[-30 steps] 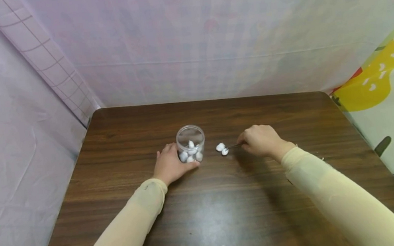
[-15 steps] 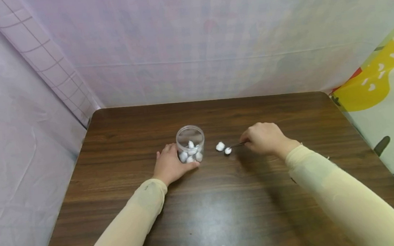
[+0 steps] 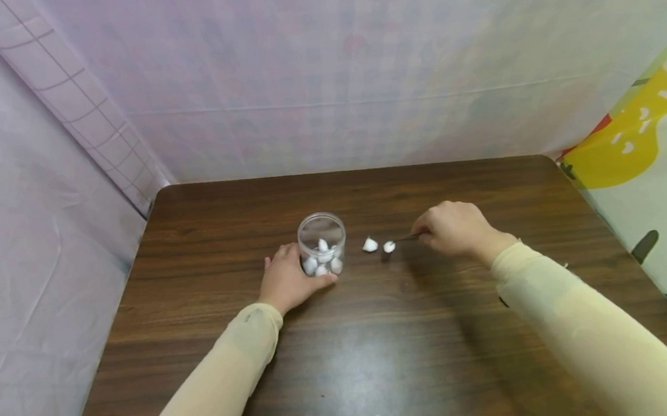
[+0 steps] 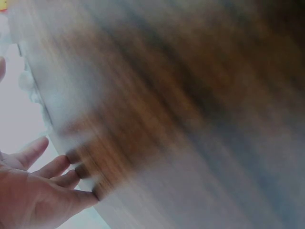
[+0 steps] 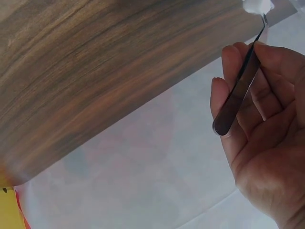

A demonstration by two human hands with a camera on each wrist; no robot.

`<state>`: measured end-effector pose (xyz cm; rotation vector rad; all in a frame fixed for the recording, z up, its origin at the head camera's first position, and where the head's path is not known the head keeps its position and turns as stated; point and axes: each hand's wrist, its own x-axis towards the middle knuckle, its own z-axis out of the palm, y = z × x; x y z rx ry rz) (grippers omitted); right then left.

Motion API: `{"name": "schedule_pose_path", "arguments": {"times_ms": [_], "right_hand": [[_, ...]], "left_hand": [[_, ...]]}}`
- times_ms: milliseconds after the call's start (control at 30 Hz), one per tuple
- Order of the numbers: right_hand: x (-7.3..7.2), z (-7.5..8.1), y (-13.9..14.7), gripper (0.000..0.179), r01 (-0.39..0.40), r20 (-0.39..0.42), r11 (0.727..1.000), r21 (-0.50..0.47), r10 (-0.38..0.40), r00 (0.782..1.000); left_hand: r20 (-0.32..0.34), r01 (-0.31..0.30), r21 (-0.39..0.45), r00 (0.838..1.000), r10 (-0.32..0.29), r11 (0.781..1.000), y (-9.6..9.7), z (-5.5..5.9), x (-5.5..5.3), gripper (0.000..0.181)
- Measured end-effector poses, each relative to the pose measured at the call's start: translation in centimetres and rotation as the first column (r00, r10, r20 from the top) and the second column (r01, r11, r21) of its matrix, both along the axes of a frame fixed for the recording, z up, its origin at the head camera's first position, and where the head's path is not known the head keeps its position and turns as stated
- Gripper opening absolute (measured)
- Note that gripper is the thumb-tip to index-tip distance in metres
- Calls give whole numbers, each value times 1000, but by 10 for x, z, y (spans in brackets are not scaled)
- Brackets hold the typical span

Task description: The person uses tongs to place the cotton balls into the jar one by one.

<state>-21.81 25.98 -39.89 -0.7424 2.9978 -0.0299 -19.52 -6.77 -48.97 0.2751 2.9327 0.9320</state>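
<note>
While the tips of a pair of tweezers [image 5: 238, 98] hold it, a white cotton ball [image 3: 389, 247] sits to the right of the clear jar [image 3: 321, 228], with a dark shadow just below it. It lies beyond the fingertips of the right hand [image 3: 454, 228], on the jar's side of them, and only the metal touches it. That hand's thumb and fingers pinch the tweezers around the middle, the bent tips pointing toward the jar and the rounded end sticking out behind.

A second cotton ball [image 3: 370, 245] rests between the jar and the held one, just beside the latter but apart from it. In the lower part of the jar, several more balls [image 3: 324, 256] are heaped up. The left hand [image 3: 292, 279] grips the jar low down, fingers at its left side and thumb across its near side.

The jar stands upright on a dark wood-grained table [image 3: 236, 211]. Behind it hangs a pale checked cloth [image 3: 325, 66]; far to its right, another cloth bears a yellow shape [image 3: 620, 151].
</note>
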Motion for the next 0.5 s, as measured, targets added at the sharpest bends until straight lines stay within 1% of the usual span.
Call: {"name": "schedule_pose_path", "arguments": {"times_ms": [267, 500], "right_hand": [[-4, 4, 0, 18, -7, -51, 1000, -29, 5, 999], [-5, 12, -5, 19, -4, -52, 999, -54, 1, 999]], "left_hand": [[-10, 1, 4, 1000, 0, 1000, 0, -1, 1, 100], [10, 0, 0, 1000, 0, 1000, 0, -2, -1, 102]]}}
